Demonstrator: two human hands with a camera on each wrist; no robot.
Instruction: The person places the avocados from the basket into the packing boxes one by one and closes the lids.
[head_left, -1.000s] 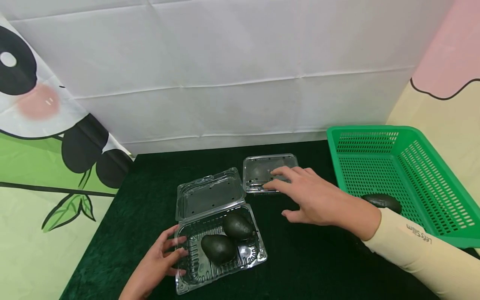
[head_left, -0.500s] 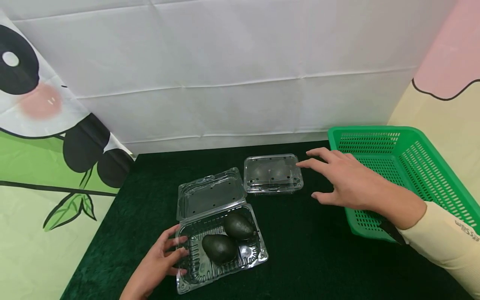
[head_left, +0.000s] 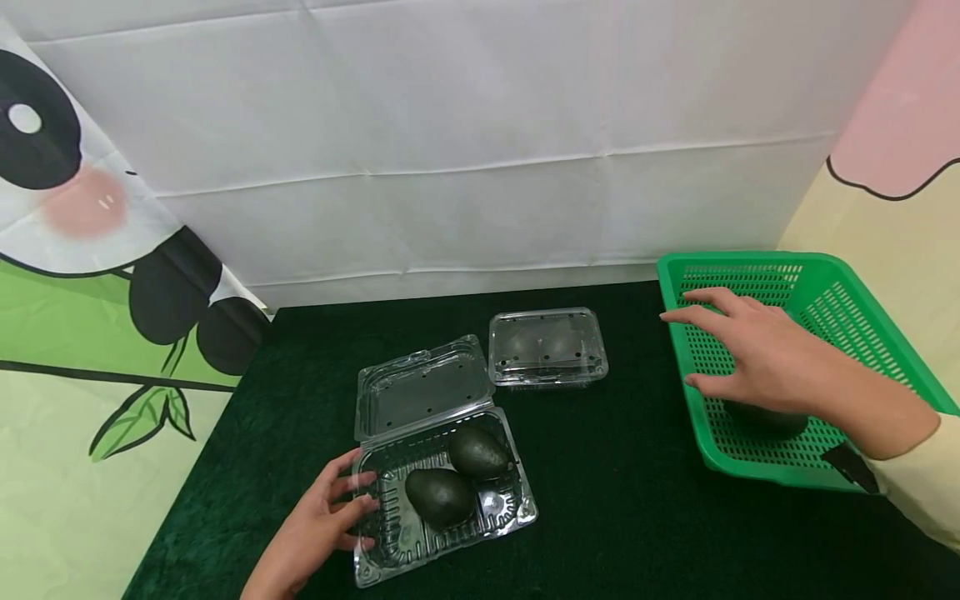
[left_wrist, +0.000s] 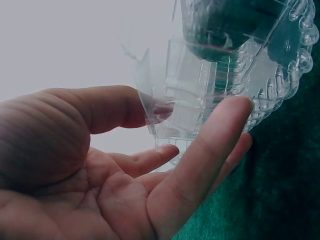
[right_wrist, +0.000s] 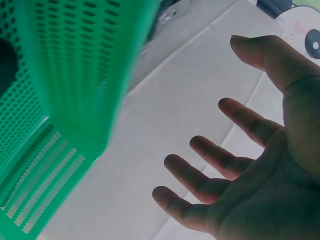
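A clear plastic clamshell box (head_left: 420,558) lies with its lid folded back, two dark avocados (head_left: 440,498) in its tray. My left hand (head_left: 311,517) rests against the tray's left wall, fingers spread and relaxed; in the left wrist view the clear plastic (left_wrist: 190,95) overlaps part of a digit. Above the left side of a green basket (head_left: 693,417) hovers my right hand (head_left: 765,350), its fingers apart and holding nothing. Below that hand, an avocado (head_left: 765,423) lies in the basket, partly hidden. The right wrist view shows the right hand's (right_wrist: 250,165) bare palm beside the basket.
A closed clear clamshell box (head_left: 547,348) stands behind the opened one, its contents hard to make out. Dark green cloth (head_left: 600,508) covers the table. A white sheet (head_left: 465,167) hangs along the back.
My right hand has moved right, from over the closed clamshell to above the green basket. The left hand and the opened clamshell have stayed in place.
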